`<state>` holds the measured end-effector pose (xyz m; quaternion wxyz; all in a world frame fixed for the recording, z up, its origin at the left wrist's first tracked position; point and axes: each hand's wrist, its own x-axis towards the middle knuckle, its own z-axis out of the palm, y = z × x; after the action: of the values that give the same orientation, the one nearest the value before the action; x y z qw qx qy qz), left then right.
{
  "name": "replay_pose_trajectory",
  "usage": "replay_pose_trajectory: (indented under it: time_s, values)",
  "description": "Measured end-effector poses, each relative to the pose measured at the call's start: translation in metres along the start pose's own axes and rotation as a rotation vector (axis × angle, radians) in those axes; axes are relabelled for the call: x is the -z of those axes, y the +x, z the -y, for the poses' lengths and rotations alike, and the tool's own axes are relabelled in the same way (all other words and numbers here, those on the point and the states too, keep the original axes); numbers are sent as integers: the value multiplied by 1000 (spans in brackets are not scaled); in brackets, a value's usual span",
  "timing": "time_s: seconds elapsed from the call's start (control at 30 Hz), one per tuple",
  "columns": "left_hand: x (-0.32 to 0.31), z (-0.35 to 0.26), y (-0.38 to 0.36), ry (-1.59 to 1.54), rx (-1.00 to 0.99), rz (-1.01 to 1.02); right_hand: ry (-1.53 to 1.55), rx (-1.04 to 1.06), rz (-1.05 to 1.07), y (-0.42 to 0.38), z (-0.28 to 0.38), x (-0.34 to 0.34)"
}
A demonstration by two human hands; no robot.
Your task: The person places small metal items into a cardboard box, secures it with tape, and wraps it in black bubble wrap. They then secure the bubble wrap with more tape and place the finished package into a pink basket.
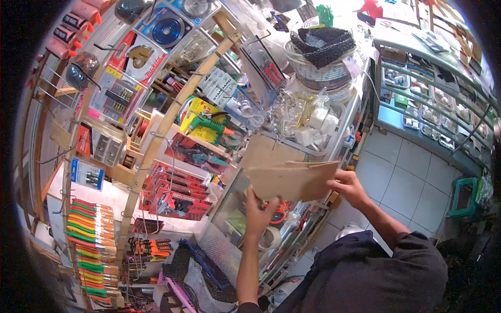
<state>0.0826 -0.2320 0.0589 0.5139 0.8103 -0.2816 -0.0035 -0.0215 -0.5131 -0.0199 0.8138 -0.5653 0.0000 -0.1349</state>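
Observation:
A flat brown piece that looks like folded cardboard or a paper bag (292, 181) is held above the glass counter. My right hand (348, 188) pinches its right end between thumb and fingers. At the lower left edge is my left hand (259, 215), its thumb in front and its other fingers partly hidden behind the brown piece. Behind it, another flat tan sheet (269, 149) lies on the counter. Below my left hand are a roll of tape (270, 238) and orange-handled scissors (280, 214).
A clear plastic tub (334, 143) of white fittings and bagged parts stands beyond the sheet, with coiled hose (318, 73) behind it. Tool racks with paintbrushes (91, 245) and red packaged tools (175, 193) fill the left. A glass showcase (428, 99) stands across the tiled floor (391, 156).

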Motion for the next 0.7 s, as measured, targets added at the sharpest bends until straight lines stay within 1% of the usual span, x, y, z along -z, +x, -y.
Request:
replay_pose_trajectory:
  time_s: [0.07,0.1,0.2,0.23,0.27,0.33,0.37,0.4,0.43,0.5,0.53,0.57,0.6,0.67,0.7]
  values:
    - [-8,-11,-25,-37,-16,41,-11,82,-32,-15,0,9]
    - [-11,-16,-38,-58,-18,61,50,73,13,-21,5,10]
    - [-11,-26,-69,127,7,192,103,-91,0,-34,-3,13]
    - [-21,-30,-80,25,94,135,32,-114,53,-38,-5,13]
    - [-31,-27,-96,-68,181,105,-48,-41,35,-39,6,-3]
    - [-48,-18,-130,-245,360,32,-161,-35,8,-44,20,-23]
    - [-54,-18,-140,-186,300,-13,-234,-56,99,-43,24,-23]
    - [-58,-8,-152,-32,202,-6,-170,-81,168,-45,25,-26]
    - [-61,16,-169,121,101,9,-105,-104,233,-46,26,-30]
    - [-61,50,-214,87,226,114,2,-179,324,-48,41,-43]
    - [-60,66,-237,75,289,166,19,-198,326,-49,37,-44]
    - [-68,27,-213,71,191,26,36,-217,330,-50,31,-45]
    - [-69,10,-206,99,177,-26,52,-232,337,-51,27,-47]
    - [-70,-23,-191,157,153,-133,18,-201,274,-52,24,-54]
    - [-79,-28,-186,-40,205,-226,14,-186,251,-53,20,-56]
